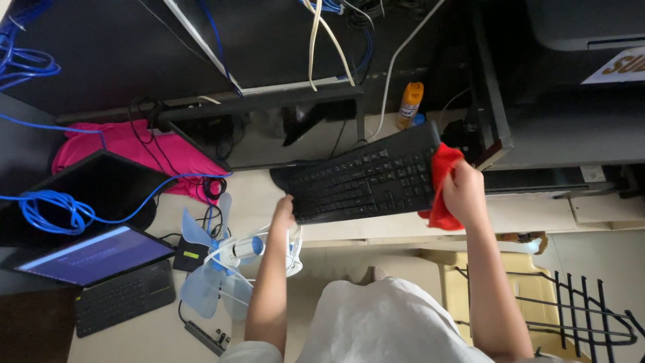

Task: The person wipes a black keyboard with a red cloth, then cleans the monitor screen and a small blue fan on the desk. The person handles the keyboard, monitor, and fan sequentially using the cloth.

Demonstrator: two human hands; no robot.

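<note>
Left hand (pixel 284 210) grips lower-left edge of black keyboard (pixel 363 180), fingers curled shut round it, keyboard lifted tilted above counter (pixel 255 191). Right hand (pixel 463 191) clamps red cloth (pixel 440 181) against keyboard's right end. Step looks like wiping keyboard; steady hold needed. Small blue fan (pixel 222 259), laptop (pixel 94 259) lower left.

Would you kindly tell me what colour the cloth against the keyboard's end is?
The cloth is red, held by the right hand; the head view shows it.
</note>
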